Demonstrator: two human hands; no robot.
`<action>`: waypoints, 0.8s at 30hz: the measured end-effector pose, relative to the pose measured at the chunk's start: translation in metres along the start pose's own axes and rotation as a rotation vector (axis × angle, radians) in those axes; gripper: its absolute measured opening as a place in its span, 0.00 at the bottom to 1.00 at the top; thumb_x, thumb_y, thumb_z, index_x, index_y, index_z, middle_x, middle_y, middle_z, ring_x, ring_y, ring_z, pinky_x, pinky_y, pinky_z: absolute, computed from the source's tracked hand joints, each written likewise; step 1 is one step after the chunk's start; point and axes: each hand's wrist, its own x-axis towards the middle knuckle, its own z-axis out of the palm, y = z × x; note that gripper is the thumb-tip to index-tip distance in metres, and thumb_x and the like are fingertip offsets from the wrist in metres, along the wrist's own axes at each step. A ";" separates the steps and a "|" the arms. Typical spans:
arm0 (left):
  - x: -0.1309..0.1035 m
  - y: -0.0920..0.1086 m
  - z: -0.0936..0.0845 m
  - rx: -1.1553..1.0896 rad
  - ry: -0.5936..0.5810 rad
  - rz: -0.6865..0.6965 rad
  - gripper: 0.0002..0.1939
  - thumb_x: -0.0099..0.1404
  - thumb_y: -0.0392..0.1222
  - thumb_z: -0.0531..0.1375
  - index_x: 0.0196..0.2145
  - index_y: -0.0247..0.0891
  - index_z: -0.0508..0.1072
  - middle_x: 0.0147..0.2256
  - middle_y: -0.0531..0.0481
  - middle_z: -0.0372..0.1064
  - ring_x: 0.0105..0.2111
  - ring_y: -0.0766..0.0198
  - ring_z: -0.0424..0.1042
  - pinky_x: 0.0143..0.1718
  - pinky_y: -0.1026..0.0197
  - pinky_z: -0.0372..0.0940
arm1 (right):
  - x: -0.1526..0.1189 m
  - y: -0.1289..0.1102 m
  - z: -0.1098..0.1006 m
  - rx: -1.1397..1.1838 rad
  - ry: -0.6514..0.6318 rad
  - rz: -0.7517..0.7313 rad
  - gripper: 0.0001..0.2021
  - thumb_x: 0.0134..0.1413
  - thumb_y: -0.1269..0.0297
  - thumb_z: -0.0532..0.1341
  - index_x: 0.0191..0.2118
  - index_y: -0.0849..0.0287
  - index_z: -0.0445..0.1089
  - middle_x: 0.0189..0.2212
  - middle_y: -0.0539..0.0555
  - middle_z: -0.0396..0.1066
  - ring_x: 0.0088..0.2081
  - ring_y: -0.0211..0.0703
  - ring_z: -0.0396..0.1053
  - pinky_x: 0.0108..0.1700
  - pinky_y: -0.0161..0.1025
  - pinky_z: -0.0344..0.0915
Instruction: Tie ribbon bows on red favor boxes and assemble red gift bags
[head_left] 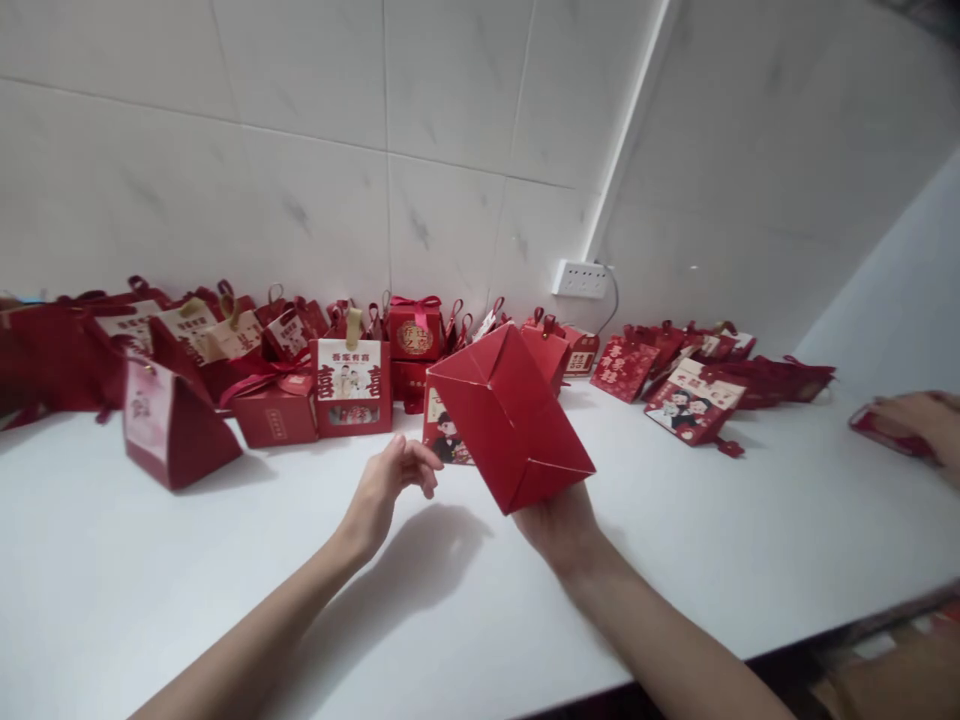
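My right hand [559,522] holds a red folded paper gift box [510,415] from beneath, tilted, with its folded bottom facing me above the white table [225,560]. My left hand [386,485] hovers just left of the box, fingers loosely curled, holding nothing. A printed cartoon couple shows on the box's side near my left fingers.
A long row of red gift boxes and bags [352,385] lines the tiled wall, with flat ones [694,400] at the right. A red pyramid-shaped box [172,425] stands at the left. Another person's hand [919,420] rests on a red item at the far right. A wall socket [579,279] sits behind.
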 end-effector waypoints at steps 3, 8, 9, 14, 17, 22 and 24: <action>0.001 -0.006 -0.001 0.040 -0.022 -0.020 0.25 0.59 0.61 0.53 0.24 0.35 0.71 0.20 0.49 0.66 0.21 0.64 0.64 0.27 0.60 0.60 | -0.014 -0.004 0.008 -0.022 -0.036 -0.005 0.18 0.55 0.44 0.52 0.35 0.51 0.70 0.43 0.51 0.75 0.57 0.45 0.63 0.54 0.47 0.67; 0.000 -0.004 0.000 0.102 -0.030 0.003 0.25 0.60 0.61 0.52 0.23 0.34 0.71 0.19 0.49 0.65 0.21 0.63 0.64 0.28 0.60 0.60 | -0.031 -0.005 0.010 -0.140 0.002 -0.102 0.26 0.59 0.39 0.42 0.42 0.50 0.69 0.48 0.53 0.72 0.55 0.46 0.65 0.51 0.49 0.70; 0.000 -0.003 0.001 0.117 -0.029 0.009 0.25 0.60 0.61 0.52 0.23 0.34 0.71 0.19 0.49 0.65 0.21 0.63 0.64 0.28 0.59 0.60 | -0.035 -0.006 0.009 -0.152 0.003 -0.118 0.28 0.59 0.39 0.40 0.43 0.50 0.69 0.48 0.53 0.72 0.54 0.47 0.66 0.50 0.50 0.70; -0.004 -0.004 0.004 0.201 -0.069 0.014 0.26 0.59 0.62 0.51 0.23 0.35 0.71 0.19 0.49 0.64 0.22 0.62 0.64 0.29 0.59 0.61 | -0.057 -0.020 0.002 -0.140 -0.007 -0.108 0.26 0.61 0.42 0.41 0.44 0.49 0.70 0.47 0.51 0.73 0.50 0.43 0.70 0.46 0.45 0.73; -0.004 -0.010 0.006 0.226 -0.084 0.014 0.27 0.56 0.64 0.51 0.22 0.35 0.71 0.19 0.50 0.64 0.22 0.61 0.64 0.28 0.59 0.61 | -0.072 -0.032 0.000 -0.081 0.006 -0.087 0.22 0.61 0.44 0.45 0.41 0.49 0.71 0.46 0.49 0.74 0.47 0.42 0.72 0.45 0.42 0.73; -0.005 -0.013 0.005 0.309 -0.087 0.013 0.27 0.54 0.65 0.52 0.21 0.36 0.72 0.19 0.48 0.65 0.23 0.59 0.65 0.29 0.58 0.61 | -0.094 -0.048 0.003 -0.082 0.113 -0.085 0.21 0.60 0.46 0.47 0.40 0.54 0.71 0.40 0.53 0.76 0.42 0.45 0.74 0.42 0.44 0.73; -0.005 -0.011 0.003 0.355 -0.087 0.026 0.27 0.53 0.65 0.53 0.22 0.36 0.72 0.18 0.48 0.66 0.23 0.58 0.66 0.30 0.58 0.61 | -0.106 -0.055 0.001 -0.108 0.243 -0.089 0.19 0.60 0.50 0.49 0.41 0.57 0.71 0.38 0.54 0.76 0.41 0.47 0.74 0.42 0.46 0.73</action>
